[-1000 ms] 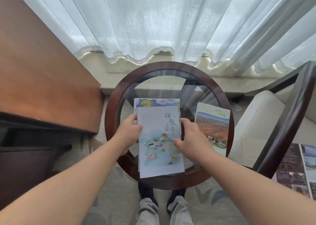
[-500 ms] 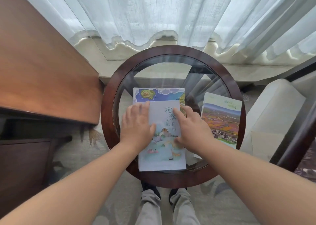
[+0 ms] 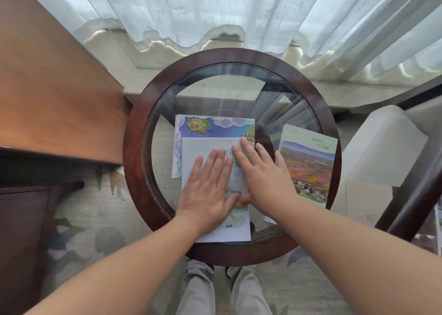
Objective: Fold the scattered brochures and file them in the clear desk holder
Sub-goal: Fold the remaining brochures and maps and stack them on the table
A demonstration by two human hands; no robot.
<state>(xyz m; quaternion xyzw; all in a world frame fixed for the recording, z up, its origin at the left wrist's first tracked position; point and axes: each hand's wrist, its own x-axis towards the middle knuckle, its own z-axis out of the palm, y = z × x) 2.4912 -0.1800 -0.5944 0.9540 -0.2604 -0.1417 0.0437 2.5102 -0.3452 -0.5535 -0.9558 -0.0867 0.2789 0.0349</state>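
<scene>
While both hands, left hand (image 3: 208, 190) and right hand (image 3: 262, 175), press flat with fingers spread, the pale brochure (image 3: 205, 147) lies on the glass table (image 3: 134, 152).

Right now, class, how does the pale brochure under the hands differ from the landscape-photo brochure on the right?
The pale brochure has a drawn pastel cover; the landscape-photo brochure shows photographed fields. The left hand and right hand press flat on the pale brochure; the landscape-photo brochure is not pressed. The pale brochure overlaps a map-print brochure; the landscape-photo brochure lies apart. Both lie flat on the glass table.
</scene>
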